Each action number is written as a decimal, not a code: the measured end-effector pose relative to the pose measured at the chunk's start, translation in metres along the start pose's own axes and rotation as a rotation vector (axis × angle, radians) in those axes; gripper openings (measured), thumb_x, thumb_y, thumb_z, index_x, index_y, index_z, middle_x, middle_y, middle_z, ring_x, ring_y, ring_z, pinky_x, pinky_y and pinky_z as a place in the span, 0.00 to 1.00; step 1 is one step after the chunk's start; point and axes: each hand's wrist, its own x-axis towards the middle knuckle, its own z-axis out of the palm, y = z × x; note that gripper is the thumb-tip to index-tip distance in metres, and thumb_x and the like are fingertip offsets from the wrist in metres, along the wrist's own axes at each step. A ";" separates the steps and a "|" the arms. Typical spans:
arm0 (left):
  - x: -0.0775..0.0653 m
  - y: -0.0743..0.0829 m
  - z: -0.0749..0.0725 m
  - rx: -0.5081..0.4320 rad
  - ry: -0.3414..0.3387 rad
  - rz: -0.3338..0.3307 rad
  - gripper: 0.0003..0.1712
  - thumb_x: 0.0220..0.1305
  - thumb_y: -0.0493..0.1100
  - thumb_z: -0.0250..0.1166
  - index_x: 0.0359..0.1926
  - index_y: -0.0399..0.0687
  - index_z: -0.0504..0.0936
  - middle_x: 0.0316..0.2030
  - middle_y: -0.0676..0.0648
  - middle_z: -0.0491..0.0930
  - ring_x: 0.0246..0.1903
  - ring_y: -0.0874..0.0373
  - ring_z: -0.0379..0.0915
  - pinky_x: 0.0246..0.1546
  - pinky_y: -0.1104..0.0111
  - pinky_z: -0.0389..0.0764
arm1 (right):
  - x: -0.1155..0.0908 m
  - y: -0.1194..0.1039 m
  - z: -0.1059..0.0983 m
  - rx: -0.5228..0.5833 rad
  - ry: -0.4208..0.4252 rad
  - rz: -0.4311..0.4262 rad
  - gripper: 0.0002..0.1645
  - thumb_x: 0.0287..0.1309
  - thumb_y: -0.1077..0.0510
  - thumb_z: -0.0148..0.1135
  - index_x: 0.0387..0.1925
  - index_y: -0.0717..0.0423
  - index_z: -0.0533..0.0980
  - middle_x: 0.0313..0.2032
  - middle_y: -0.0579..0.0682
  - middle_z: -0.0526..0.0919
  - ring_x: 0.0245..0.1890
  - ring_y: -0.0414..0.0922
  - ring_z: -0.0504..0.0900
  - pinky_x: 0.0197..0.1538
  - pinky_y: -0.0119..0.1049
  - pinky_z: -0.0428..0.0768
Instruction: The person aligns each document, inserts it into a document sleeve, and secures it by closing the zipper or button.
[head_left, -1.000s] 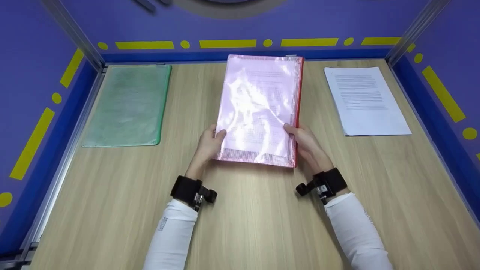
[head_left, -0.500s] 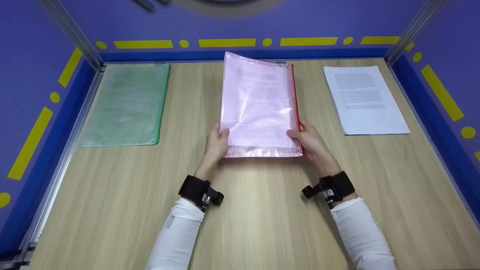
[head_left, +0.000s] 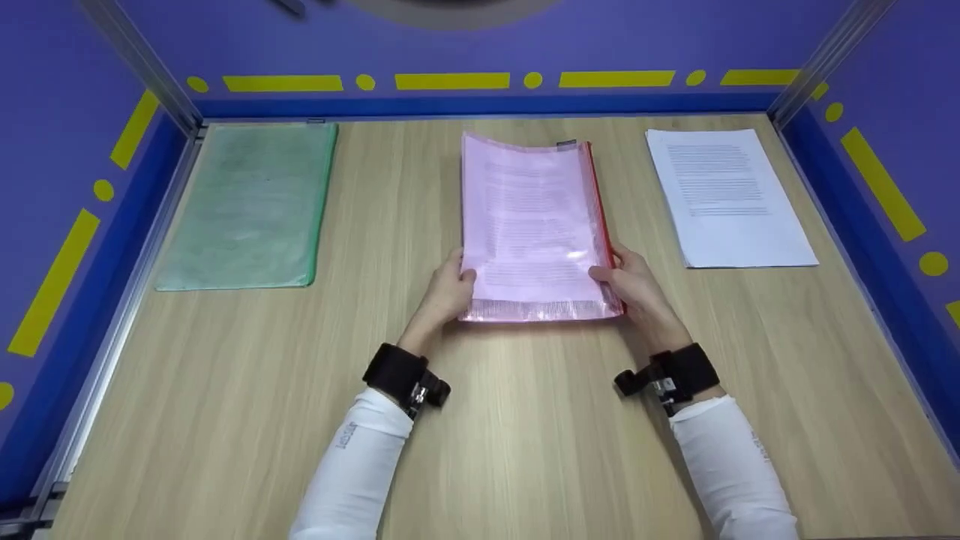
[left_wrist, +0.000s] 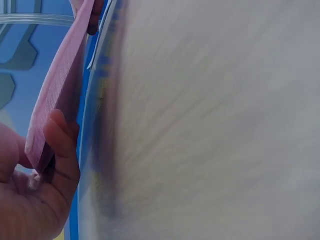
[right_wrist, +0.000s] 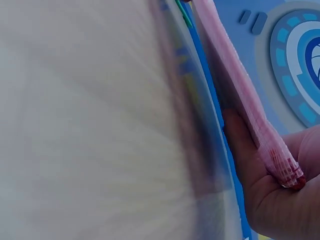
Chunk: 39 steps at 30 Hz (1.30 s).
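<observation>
A pink translucent zip document pouch with a red zip along its right side holds printed sheets that show through. My left hand grips its lower left edge, thumb on top and fingers beneath. On the opposite edge my right hand pinches the lower right corner area in the same way. In the left wrist view the pouch is seen edge-on, raised off the table, between thumb and curled fingers. The right wrist view shows the pouch's edge lying in the right hand.
A green zip pouch lies flat at the table's left. To the right rests a stack of white printed paper. Blue-purple panels with yellow marks enclose the wooden table at the back and both sides.
Both hands have shifted slightly to the right with the pink pouch. Its far edge has come lower and nearer, and the bright glare on its surface has faded.
</observation>
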 end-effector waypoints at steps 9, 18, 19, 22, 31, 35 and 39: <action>0.000 -0.001 0.000 0.069 0.069 -0.018 0.36 0.68 0.39 0.61 0.74 0.38 0.59 0.51 0.35 0.83 0.46 0.48 0.81 0.48 0.61 0.82 | 0.002 0.002 -0.010 -0.058 0.045 0.022 0.46 0.63 0.63 0.59 0.77 0.59 0.49 0.67 0.68 0.69 0.54 0.49 0.77 0.46 0.26 0.80; -0.010 0.001 -0.008 0.359 0.116 0.082 0.24 0.67 0.41 0.62 0.63 0.38 0.75 0.42 0.42 0.84 0.42 0.50 0.80 0.49 0.58 0.80 | -0.005 -0.003 -0.021 -0.241 0.117 -0.069 0.36 0.67 0.57 0.58 0.73 0.59 0.60 0.66 0.65 0.69 0.60 0.53 0.75 0.46 0.31 0.80; -0.012 0.001 -0.008 0.387 0.118 0.097 0.23 0.67 0.41 0.62 0.61 0.38 0.77 0.42 0.42 0.84 0.43 0.49 0.81 0.49 0.58 0.80 | -0.006 -0.003 -0.021 -0.285 0.124 -0.090 0.35 0.67 0.57 0.57 0.72 0.59 0.62 0.66 0.66 0.69 0.62 0.56 0.75 0.49 0.35 0.81; -0.016 0.003 -0.008 0.460 0.113 0.133 0.21 0.68 0.40 0.62 0.60 0.38 0.78 0.44 0.39 0.84 0.44 0.47 0.82 0.49 0.56 0.81 | -0.009 -0.003 -0.019 -0.450 0.161 -0.186 0.30 0.67 0.57 0.57 0.68 0.61 0.68 0.64 0.67 0.72 0.63 0.61 0.76 0.58 0.50 0.80; -0.036 0.013 -0.003 0.764 -0.049 0.298 0.18 0.67 0.44 0.62 0.55 0.43 0.82 0.49 0.39 0.82 0.47 0.44 0.79 0.45 0.54 0.83 | -0.023 -0.005 0.010 -0.807 0.101 -0.434 0.26 0.62 0.58 0.63 0.60 0.64 0.75 0.54 0.67 0.81 0.53 0.60 0.81 0.58 0.56 0.77; -0.042 0.015 0.001 0.842 -0.146 0.352 0.16 0.66 0.44 0.63 0.52 0.45 0.83 0.47 0.41 0.82 0.46 0.45 0.77 0.44 0.56 0.83 | -0.031 -0.005 0.029 -0.958 0.015 -0.524 0.23 0.62 0.56 0.64 0.57 0.60 0.79 0.51 0.63 0.84 0.49 0.58 0.83 0.53 0.54 0.80; -0.045 0.012 0.004 0.886 -0.183 0.389 0.15 0.65 0.45 0.66 0.52 0.48 0.83 0.48 0.42 0.81 0.47 0.46 0.77 0.44 0.57 0.83 | -0.039 -0.003 0.041 -1.094 -0.045 -0.574 0.22 0.59 0.55 0.66 0.55 0.57 0.80 0.51 0.64 0.83 0.49 0.61 0.83 0.51 0.56 0.81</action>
